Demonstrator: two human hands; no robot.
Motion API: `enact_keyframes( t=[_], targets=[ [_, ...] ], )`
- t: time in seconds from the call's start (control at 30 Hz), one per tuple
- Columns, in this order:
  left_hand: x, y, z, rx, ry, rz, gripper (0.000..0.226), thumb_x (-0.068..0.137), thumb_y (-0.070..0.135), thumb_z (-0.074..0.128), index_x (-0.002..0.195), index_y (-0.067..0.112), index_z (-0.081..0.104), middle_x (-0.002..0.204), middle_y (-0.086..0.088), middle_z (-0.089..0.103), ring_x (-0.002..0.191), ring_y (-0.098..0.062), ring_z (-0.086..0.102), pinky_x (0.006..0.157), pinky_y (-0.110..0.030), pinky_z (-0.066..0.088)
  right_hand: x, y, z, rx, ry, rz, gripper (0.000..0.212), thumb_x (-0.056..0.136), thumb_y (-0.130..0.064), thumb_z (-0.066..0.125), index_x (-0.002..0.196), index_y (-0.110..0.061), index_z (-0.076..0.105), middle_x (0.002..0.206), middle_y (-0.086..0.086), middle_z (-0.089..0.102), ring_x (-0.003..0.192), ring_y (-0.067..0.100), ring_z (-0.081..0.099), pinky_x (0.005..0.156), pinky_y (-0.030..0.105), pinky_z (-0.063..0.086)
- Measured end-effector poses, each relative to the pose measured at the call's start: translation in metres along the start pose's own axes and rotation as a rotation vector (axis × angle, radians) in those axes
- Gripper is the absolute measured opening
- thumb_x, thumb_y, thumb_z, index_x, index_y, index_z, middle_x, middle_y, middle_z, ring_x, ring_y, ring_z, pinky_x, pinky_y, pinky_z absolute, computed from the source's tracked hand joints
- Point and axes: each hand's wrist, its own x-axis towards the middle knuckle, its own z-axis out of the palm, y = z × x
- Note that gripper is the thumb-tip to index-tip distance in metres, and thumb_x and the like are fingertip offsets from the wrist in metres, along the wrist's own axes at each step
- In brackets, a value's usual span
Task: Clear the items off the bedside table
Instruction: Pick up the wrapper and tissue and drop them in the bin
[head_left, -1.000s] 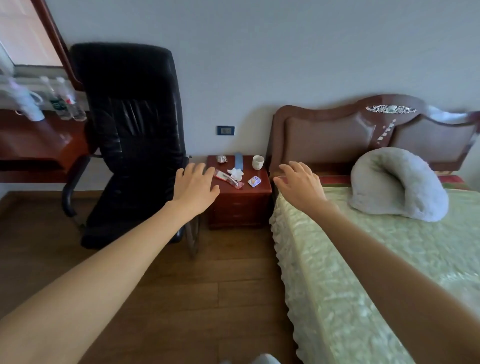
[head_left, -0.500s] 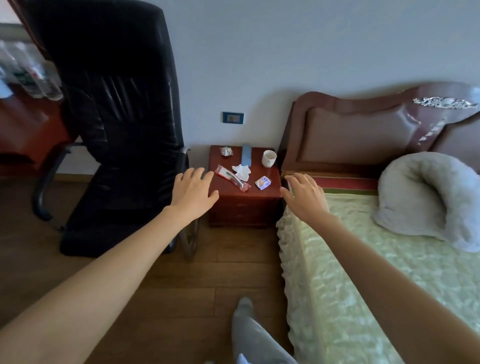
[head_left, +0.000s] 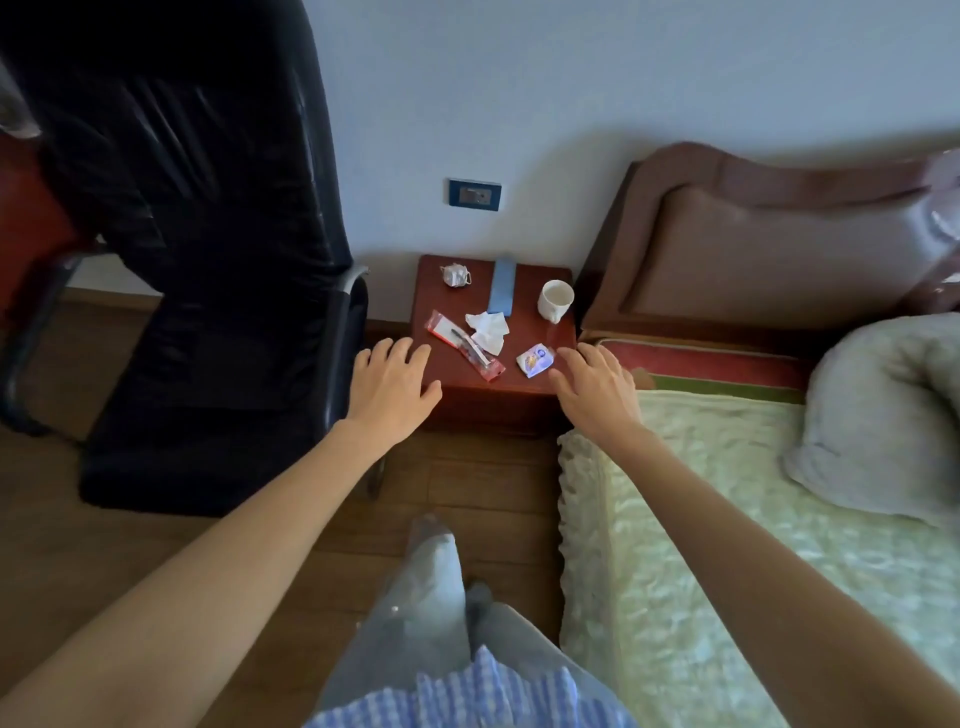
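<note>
Over the small red-brown wooden bench, left hand and right hand have closed in since a second ago, both spread wide and empty; white ceramic cup, crumpled white tissue and red-edged sachet remain untouched, so clearing has yet to begin.

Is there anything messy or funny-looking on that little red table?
Yes. A crumpled white tissue lies in the middle of the bedside table, and a scrunched face mask sits at its back left corner. A red packet lies slanted beside the tissue. The white cup stands upright; nothing looks spilled.
</note>
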Motion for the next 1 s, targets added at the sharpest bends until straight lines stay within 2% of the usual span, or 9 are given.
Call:
enact_keyframes(
  t=[0.17, 0.27, 0.4, 0.5, 0.63, 0.77, 0.87, 1.0],
  targets=[
    [0.059, -0.010, 0.027, 0.009, -0.073, 0.028, 0.053, 0.092, 0.043, 0.046, 0.137, 0.015, 0.042, 0.141, -0.010, 0.045, 0.131, -0.029, 0.038, 0.105, -0.045, 0.033, 0.048, 0.004, 0.031, 0.019, -0.037, 0.053, 0.039, 0.095, -0.032, 0.045, 0.131, -0.017, 0.051, 0.136, 0.005, 0.050, 0.127, 0.029, 0.039, 0.101, 0.043, 0.033],
    [0.096, -0.021, 0.039, -0.005, -0.096, 0.059, 0.053, 0.091, 0.041, 0.048, 0.136, 0.013, 0.044, 0.139, -0.012, 0.047, 0.129, -0.031, 0.040, 0.104, -0.046, 0.034, 0.080, 0.004, 0.049, 0.019, -0.047, 0.077, 0.038, 0.095, -0.032, 0.046, 0.129, -0.016, 0.052, 0.131, 0.004, 0.053, 0.123, 0.029, 0.043, 0.097, 0.043, 0.036],
    [0.139, -0.037, 0.058, 0.007, -0.150, 0.081, 0.053, 0.092, 0.041, 0.047, 0.137, 0.014, 0.042, 0.141, -0.011, 0.045, 0.132, -0.031, 0.038, 0.106, -0.047, 0.033, 0.113, 0.004, 0.069, 0.008, -0.099, 0.148, 0.039, 0.095, -0.031, 0.046, 0.130, -0.014, 0.052, 0.138, 0.006, 0.049, 0.129, 0.029, 0.038, 0.102, 0.043, 0.033],
    [0.162, -0.047, 0.076, 0.012, -0.223, 0.094, 0.055, 0.092, 0.041, 0.046, 0.139, 0.014, 0.040, 0.143, -0.012, 0.043, 0.133, -0.031, 0.036, 0.108, -0.047, 0.031, 0.133, 0.007, 0.087, 0.024, -0.106, 0.159, 0.036, 0.093, -0.030, 0.048, 0.122, -0.011, 0.057, 0.128, 0.010, 0.056, 0.121, 0.032, 0.045, 0.097, 0.044, 0.038],
    [0.185, -0.052, 0.100, 0.014, -0.298, 0.089, 0.056, 0.092, 0.042, 0.045, 0.140, 0.015, 0.037, 0.145, -0.012, 0.040, 0.134, -0.031, 0.034, 0.108, -0.046, 0.030, 0.160, 0.011, 0.113, 0.076, -0.132, 0.161, 0.041, 0.088, -0.033, 0.044, 0.118, -0.011, 0.058, 0.124, 0.012, 0.059, 0.116, 0.036, 0.050, 0.093, 0.048, 0.044],
    [0.207, -0.055, 0.130, 0.028, -0.348, 0.076, 0.055, 0.093, 0.042, 0.044, 0.142, 0.016, 0.035, 0.147, -0.011, 0.038, 0.136, -0.030, 0.032, 0.110, -0.046, 0.028, 0.193, 0.019, 0.151, 0.115, -0.191, 0.149, 0.054, 0.087, -0.043, 0.032, 0.121, -0.010, 0.057, 0.128, 0.014, 0.056, 0.123, 0.035, 0.048, 0.097, 0.051, 0.043],
    [0.220, -0.064, 0.155, 0.034, -0.374, 0.051, 0.055, 0.094, 0.041, 0.043, 0.142, 0.015, 0.035, 0.147, -0.012, 0.038, 0.137, -0.030, 0.031, 0.110, -0.047, 0.028, 0.218, 0.028, 0.182, 0.114, -0.264, 0.137, 0.044, 0.093, -0.035, 0.047, 0.130, -0.012, 0.052, 0.138, 0.015, 0.049, 0.134, 0.035, 0.036, 0.105, 0.052, 0.035],
    [0.232, -0.074, 0.195, 0.038, -0.398, -0.001, 0.055, 0.094, 0.039, 0.045, 0.143, 0.015, 0.035, 0.148, -0.012, 0.037, 0.137, -0.031, 0.031, 0.111, -0.047, 0.028, 0.246, 0.042, 0.221, 0.126, -0.290, 0.102, 0.045, 0.092, -0.031, 0.054, 0.133, -0.012, 0.049, 0.142, 0.015, 0.044, 0.135, 0.034, 0.034, 0.106, 0.051, 0.033]
  ],
)
